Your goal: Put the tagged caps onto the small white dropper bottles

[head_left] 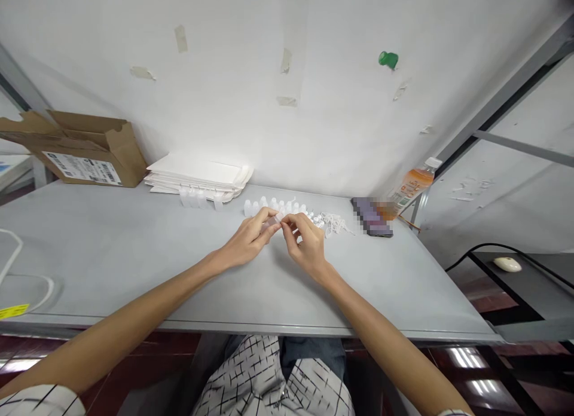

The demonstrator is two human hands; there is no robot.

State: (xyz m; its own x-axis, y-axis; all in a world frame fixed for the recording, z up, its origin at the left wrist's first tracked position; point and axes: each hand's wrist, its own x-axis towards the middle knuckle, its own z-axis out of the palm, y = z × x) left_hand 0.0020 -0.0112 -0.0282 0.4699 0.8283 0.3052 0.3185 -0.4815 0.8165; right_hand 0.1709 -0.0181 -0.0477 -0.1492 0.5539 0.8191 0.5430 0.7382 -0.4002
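White wall (233,117) spans the whole back of the scene, smooth but marked, with strips of yellowed tape (180,38) clinging to it. Below runs the table (134,254), flat and grey, its front edge long and straight. Over on the left, a brown cardboard box (128,162) gapes with its flaps up, a printed label across its front. Right beside it, a stack of white sheets (192,170), edges uneven, lies close to the wall.

Into the middle now, and both hands are busy! The left hand (250,238) grips a small bottle (270,223) of cloudy plastic, tilted, above the middle of the table; the right hand (308,242) meets it there, thumb and finger pinched at its end, and whatever sits between those tips is too small to tell.

Out to the right, a white-capped drink bottle (415,183) glows orange, and a dark phone (372,217) lies beside it, partly pixelated. Past the table's end rests a cream computer mouse (507,264).

Down to the little stuff: a tangled pile of thin white pieces (335,223) near the right hand, a row of translucent bottles (247,208) partly blocked by the fingers, and another cluster of bottles (192,197) before the sheets.
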